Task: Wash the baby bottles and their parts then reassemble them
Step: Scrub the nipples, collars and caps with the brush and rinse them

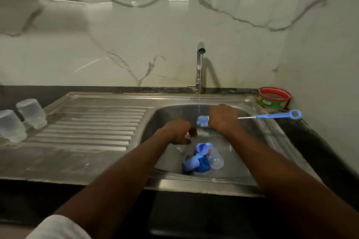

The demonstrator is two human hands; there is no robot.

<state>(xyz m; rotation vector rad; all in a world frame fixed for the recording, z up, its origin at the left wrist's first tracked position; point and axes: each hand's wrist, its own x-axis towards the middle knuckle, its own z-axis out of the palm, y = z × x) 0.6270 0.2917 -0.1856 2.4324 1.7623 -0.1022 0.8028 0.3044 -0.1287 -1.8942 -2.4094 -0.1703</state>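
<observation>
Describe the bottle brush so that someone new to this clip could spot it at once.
Start at the steel sink and go to its right rim, just in front of the red-rimmed tub. The bottle brush lies there: a blue handle ending in a ring, a thin white wire reaching toward the right hand.

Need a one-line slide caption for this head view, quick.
Right hand rinses a blue bottle brush under the running tap; bottle parts wait in the sink.

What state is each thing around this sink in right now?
Tap: running.
Two clear bottles: upside down on the drainboard.
Bottle brush: held across the basin, head under the stream.
Right hand: grips the brush.
Left hand: loosely curled, empty.
Blue parts and a clear bottle: heaped in the basin.
</observation>
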